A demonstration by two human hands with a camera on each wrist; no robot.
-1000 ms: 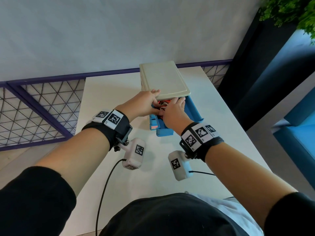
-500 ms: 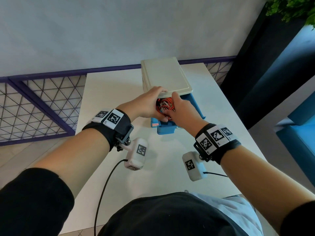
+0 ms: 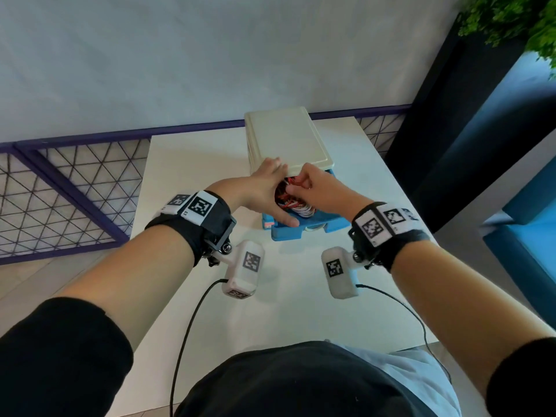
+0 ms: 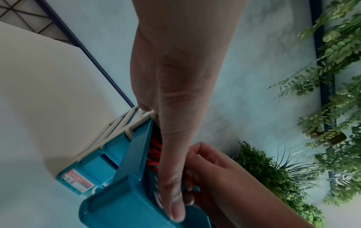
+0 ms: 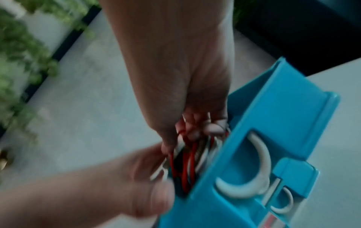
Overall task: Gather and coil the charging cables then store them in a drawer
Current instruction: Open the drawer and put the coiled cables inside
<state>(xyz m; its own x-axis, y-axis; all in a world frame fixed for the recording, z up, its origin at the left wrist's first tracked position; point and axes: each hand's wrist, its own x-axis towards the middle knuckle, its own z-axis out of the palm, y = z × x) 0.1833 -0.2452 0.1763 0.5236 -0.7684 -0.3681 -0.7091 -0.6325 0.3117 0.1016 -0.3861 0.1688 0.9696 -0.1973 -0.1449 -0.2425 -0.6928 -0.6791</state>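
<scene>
Fingers (image 5: 212,128) seemingly pinching cables (image 3: 290,203), drawer (image 3: 328,225) open

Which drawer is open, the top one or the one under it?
The top blue drawer is pulled out with red and white cables inside. The drawer beneath it stays pushed in.

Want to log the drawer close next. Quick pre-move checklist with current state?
1. Blue drawer pulled out: ok.
2. Red and white cables inside the drawer: ok.
3. Right hand off the cables: not ok, fingers pinch strands.
4. Left hand clear of the drawer: not ok, thumb on the front edge.
5. Cables below the rim: cannot tell.
6. Cabinet steady on the table: ok.
</scene>
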